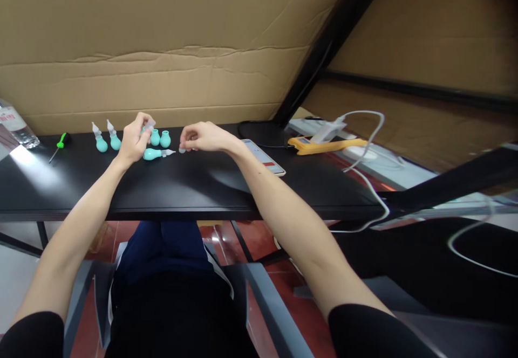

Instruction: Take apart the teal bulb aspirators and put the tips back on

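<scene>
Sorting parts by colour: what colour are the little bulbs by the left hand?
Teal bulbs, clear tips, beside the left hand; head view.

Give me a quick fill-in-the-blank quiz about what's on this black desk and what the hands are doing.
1. The small rubber bulbs on the black desk are ____ in colour.
2. The screwdriver near the desk's left end has a ____ handle.
3. The teal bulb with a clear nozzle between the left hand and right hand lies on its ____.

Missing words: teal; green; side
</scene>
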Motion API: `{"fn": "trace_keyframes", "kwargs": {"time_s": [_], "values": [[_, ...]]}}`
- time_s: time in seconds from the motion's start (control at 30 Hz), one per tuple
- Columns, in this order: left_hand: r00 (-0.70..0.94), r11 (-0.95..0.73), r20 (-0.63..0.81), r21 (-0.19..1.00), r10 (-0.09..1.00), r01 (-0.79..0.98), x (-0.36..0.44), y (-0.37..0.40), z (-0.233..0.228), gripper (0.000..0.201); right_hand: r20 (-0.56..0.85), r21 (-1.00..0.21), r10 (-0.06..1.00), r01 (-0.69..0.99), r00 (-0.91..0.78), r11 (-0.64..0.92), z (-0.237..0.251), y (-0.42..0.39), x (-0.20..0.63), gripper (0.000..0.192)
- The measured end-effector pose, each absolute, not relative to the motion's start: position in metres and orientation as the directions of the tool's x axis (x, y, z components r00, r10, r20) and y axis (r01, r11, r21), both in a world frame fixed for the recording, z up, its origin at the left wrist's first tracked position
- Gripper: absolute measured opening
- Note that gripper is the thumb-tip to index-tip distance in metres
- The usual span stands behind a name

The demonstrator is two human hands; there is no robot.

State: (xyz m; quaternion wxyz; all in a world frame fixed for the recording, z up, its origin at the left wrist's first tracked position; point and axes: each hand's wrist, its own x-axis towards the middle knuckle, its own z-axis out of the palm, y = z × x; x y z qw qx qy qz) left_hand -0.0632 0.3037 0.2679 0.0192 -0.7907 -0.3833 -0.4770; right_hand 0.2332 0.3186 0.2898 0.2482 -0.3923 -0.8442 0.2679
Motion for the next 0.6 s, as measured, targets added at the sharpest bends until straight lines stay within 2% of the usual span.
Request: {"fn": "trace_keyframes", "kwargs": {"time_s": [0.07, 0.13, 0.2, 0.3, 0.33, 0.4, 0.5, 0.6], "values": [[0.307, -0.711, 0.764, 0.268, 0.568, 0.65, -0.068, 0.306, 0.266, 0.025, 0.308, -0.724, 0.807, 0.427, -0.503, 0.542, 0.286, 0.322, 0.227, 0.012], [0.294, -0.679, 0.762, 0.248, 0.577, 0.691, -0.068, 0.309, 0.266, 0.024, 0.4, -0.774, 0.814, 0.32, -0.422, 0.546, 0.281, 0.328, 0.22, 0.008], [0.244, -0.623, 0.754, 0.265, 0.609, 0.736, -0.064, 0.313, 0.265, 0.02, 0.464, -0.791, 0.807, 0.24, -0.365, 0.563, 0.275, 0.336, 0.213, 0.006], [0.213, -0.549, 0.718, 0.273, 0.663, 0.79, -0.058, 0.321, 0.262, 0.002, 0.508, -0.792, 0.786, 0.167, -0.352, 0.587, 0.267, 0.345, 0.206, 0.007], [0.215, -0.532, 0.703, 0.269, 0.678, 0.803, -0.057, 0.323, 0.26, 0.006, 0.519, -0.788, 0.78, 0.159, -0.349, 0.595, 0.265, 0.347, 0.205, 0.011], [0.214, -0.503, 0.677, 0.262, 0.704, 0.824, -0.057, 0.327, 0.256, 0.014, 0.535, -0.772, 0.778, 0.185, -0.33, 0.609, 0.262, 0.348, 0.202, 0.018], [0.194, -0.47, 0.656, 0.274, 0.729, 0.839, -0.062, 0.331, 0.251, 0.014, 0.534, -0.728, 0.79, 0.312, -0.301, 0.61, 0.265, 0.349, 0.2, 0.023], [0.173, -0.462, 0.655, 0.297, 0.735, 0.836, -0.068, 0.333, 0.249, 0.013, 0.55, -0.631, 0.765, 0.433, -0.337, 0.644, 0.274, 0.353, 0.193, 0.024]]}}
